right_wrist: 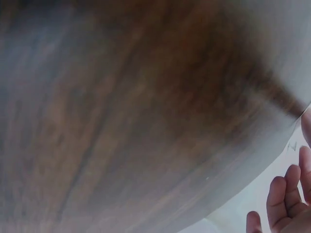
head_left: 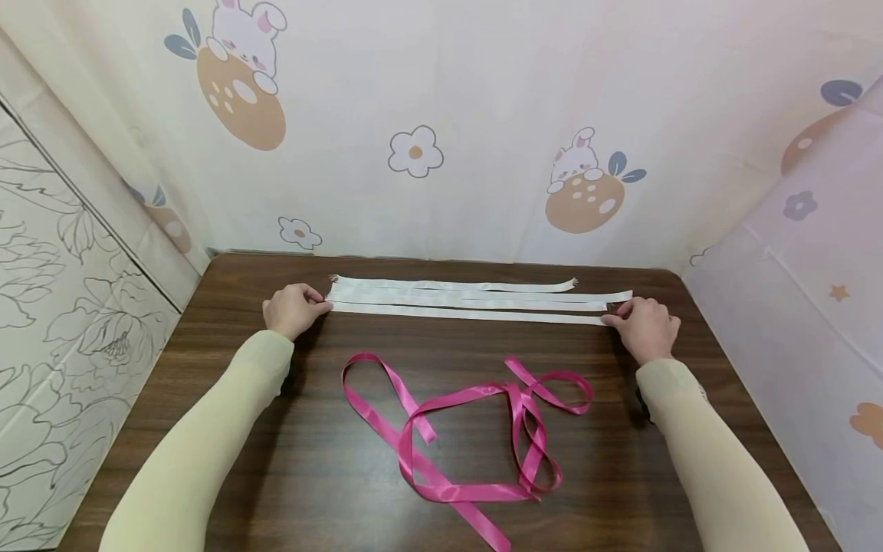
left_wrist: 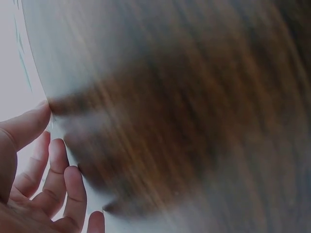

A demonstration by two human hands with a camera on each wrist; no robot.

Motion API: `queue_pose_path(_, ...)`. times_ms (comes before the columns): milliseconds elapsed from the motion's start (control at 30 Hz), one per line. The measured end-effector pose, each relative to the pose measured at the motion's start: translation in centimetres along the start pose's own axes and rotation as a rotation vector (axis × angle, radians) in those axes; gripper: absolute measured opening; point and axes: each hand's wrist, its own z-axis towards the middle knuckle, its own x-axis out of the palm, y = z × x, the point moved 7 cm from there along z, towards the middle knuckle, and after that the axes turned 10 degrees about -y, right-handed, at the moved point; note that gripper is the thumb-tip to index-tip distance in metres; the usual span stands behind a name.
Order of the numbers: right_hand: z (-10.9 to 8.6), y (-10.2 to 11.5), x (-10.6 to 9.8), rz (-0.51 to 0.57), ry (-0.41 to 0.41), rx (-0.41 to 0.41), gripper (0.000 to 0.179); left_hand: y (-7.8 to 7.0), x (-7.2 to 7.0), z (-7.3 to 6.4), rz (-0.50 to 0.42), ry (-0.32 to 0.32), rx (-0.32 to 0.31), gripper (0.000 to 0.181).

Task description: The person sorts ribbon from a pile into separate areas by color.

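Several white ribbon strips lie side by side across the far part of the wooden table. My left hand [head_left: 293, 310] pinches the left end of the nearest white ribbon [head_left: 462, 313] between thumb and finger. At its right end my right hand [head_left: 646, 328] pinches the same strip, which stretches nearly straight between both hands. Just beyond it lie the other white strips [head_left: 441, 285], some with frayed ends. In the left wrist view the thumb of my left hand [left_wrist: 46, 179] meets the table edge line; the right wrist view shows only part of my right hand [right_wrist: 291, 194].
A long pink satin ribbon [head_left: 483, 492] lies in loose loops on the table [head_left: 310, 460], nearer to me than the hands. Behind the table hangs a pale curtain [head_left: 483, 77] with rabbit and flower prints. A flower-patterned panel [head_left: 62, 345] stands at the left.
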Motion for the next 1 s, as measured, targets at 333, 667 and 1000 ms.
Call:
queue_pose_path(333, 0.58, -0.22, 0.17, -0.031, 0.005, 0.022, 0.045, 0.02, -0.23, 0.16, 0.000, 0.008, -0.014, 0.029)
queue_pose_path(667, 0.76, -0.38, 0.36, -0.025, 0.012, 0.029, 0.047, 0.08, -0.08, 0.41, 0.004, 0.005, -0.011, 0.029)
queue_pose_path(1000, 0.85, -0.56, 0.64, -0.039, 0.011, 0.031, 0.049, 0.53, -0.04, 0.48, -0.002, 0.010, -0.022, 0.029)
